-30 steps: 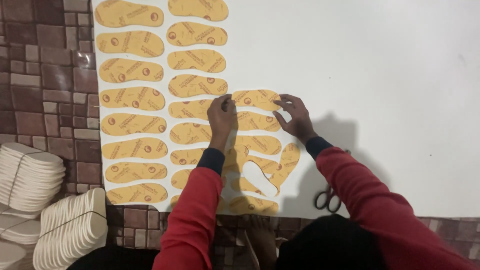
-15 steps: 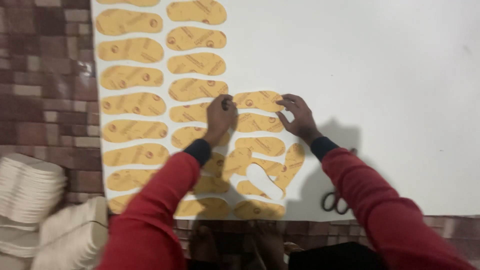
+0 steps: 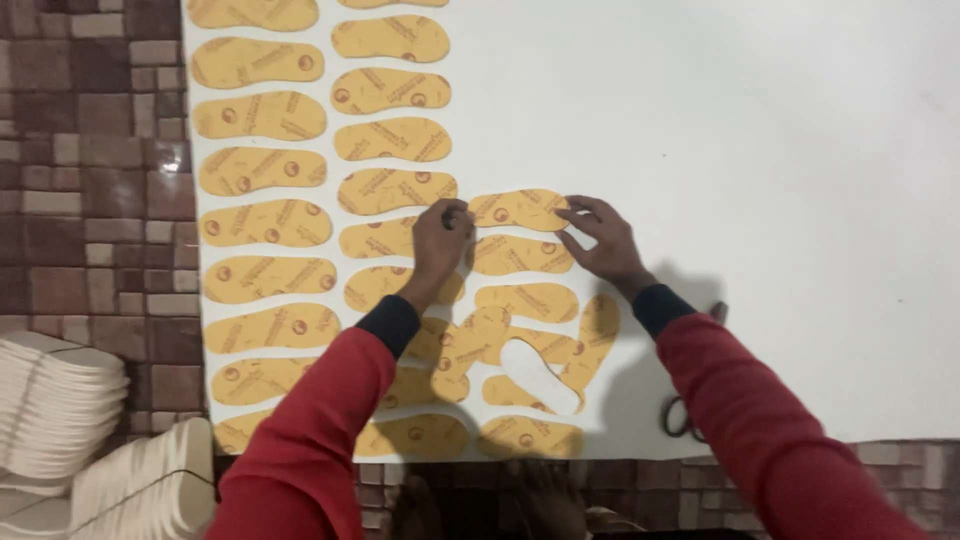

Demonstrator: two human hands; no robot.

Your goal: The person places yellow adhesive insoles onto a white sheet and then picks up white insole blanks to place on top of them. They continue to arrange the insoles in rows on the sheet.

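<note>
Yellow-orange printed sole-shaped insole [image 3: 518,209] lies flat on white sheet [image 3: 720,150], top of third column. Left hand [image 3: 440,240] fingertips press its left end, right hand [image 3: 605,238] its right end; neither hand grasping.

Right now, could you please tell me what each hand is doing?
Left hand: fingers bent, pressing the left end of the top insole.
Right hand: open, fingertips on that insole's right end.

Flat yellow insole [image 3: 518,209] on white sheet [image 3: 750,150]
</note>
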